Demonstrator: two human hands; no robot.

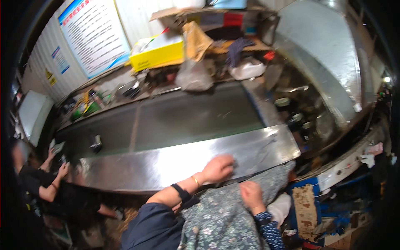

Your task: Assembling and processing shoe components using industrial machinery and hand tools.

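Observation:
My left hand [218,168], with a gold bracelet and a black band on the forearm, is over the near part of a shiny metal sheet [125,171]. Its fingers are loosely bent and somewhat blurred, apart from each other, with nothing seen in them. Closer to my body, my right hand [251,194] is closed in a loose fist against my floral apron [225,216]; no object shows in it. Beyond the metal sheet runs a dark conveyor belt [196,112]. A small black and silver item [96,143] lies on the belt's left part.
At far left a person [46,183] in dark clothes holds a small dark item. Behind the belt stand a yellow box [157,54] and a hanging plastic bag [194,75]. A metal chute [325,46] rises at right, above a bin of mixed parts [300,121]. Blue crates [316,208] stand lower right.

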